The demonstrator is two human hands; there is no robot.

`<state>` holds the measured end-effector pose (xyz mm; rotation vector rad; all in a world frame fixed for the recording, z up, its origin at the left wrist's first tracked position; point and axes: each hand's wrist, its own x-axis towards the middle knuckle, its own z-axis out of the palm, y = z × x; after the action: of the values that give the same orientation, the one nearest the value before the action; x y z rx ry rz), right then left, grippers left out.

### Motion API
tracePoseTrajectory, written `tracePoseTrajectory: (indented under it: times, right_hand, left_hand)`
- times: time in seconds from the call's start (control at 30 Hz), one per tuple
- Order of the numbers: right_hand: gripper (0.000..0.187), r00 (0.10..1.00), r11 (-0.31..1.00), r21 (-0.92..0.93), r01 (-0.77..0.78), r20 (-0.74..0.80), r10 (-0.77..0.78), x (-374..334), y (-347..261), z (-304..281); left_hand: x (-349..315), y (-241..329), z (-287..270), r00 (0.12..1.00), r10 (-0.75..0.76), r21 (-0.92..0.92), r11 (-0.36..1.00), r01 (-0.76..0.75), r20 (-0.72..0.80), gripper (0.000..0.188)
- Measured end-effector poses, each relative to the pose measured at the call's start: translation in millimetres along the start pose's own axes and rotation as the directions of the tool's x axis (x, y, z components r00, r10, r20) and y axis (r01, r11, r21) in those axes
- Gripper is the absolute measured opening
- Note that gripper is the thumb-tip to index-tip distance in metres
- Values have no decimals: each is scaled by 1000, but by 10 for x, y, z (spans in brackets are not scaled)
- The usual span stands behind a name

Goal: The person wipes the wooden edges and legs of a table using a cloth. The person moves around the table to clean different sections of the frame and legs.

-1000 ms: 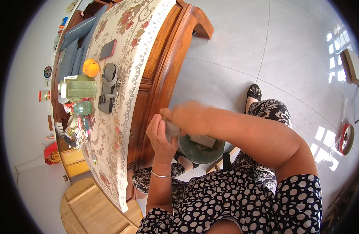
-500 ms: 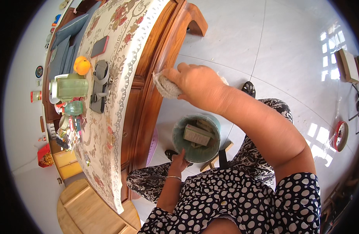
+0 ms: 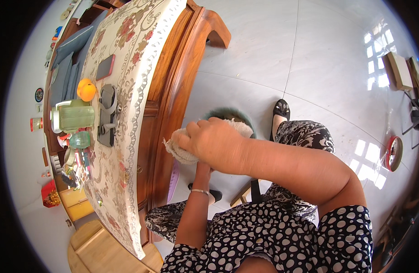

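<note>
Snugly in right hand (image 3: 215, 142), pale cloth (image 3: 178, 154) — red packet (image 3: 36, 124), its print illegible.

- Centre of the frame: the right hand (image 3: 214, 142) over the cloth (image 3: 184, 154), both in front of the bucket (image 3: 242, 117) and covering part of it.
- Just below: the left hand (image 3: 204, 169), mostly hidden behind the right.
- Upper centre to lower left: the table (image 3: 171, 91), the tablecloth (image 3: 130, 86) on it.
- On the tablecloth, from upper left downward: phone (image 3: 106, 67), fruit (image 3: 86, 90), pitcher (image 3: 77, 114), bottle (image 3: 80, 139); the strapped item (image 3: 108, 116) right of the pitcher.
- Upper left, beyond the table: cushions (image 3: 64, 81).
- Upper right: the box (image 3: 397, 71), above the round object (image 3: 393, 154).
</note>
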<state>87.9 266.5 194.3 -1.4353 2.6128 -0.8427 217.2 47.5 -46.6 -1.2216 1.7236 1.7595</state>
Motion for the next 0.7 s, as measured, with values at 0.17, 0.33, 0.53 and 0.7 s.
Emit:
tracePoseTrajectory:
  times: [0.17,0.33,0.53,0.7]
  right_hand:
    - [47,983,999,53,11,-182,-1,-24,-19,-19]
    - [32,907,996,61,-59,-412,80,-39,58,-248]
    - [42,864,992,120,-51,-492,104,-30,109,-295]
    - [52,874,987,163,-17,-477,94,-32,120,-299]
  left_hand:
    - [527,533,634,995,73,-101,993,-65,72,36]
    - [756,1035,1584,975,111,-225,972,-66,193,36]
    - [1090,1293,2542,963,70,-229,973,-9,259,33]
    - [963,1377,3183,972,59,-162,987,-21,229,32]
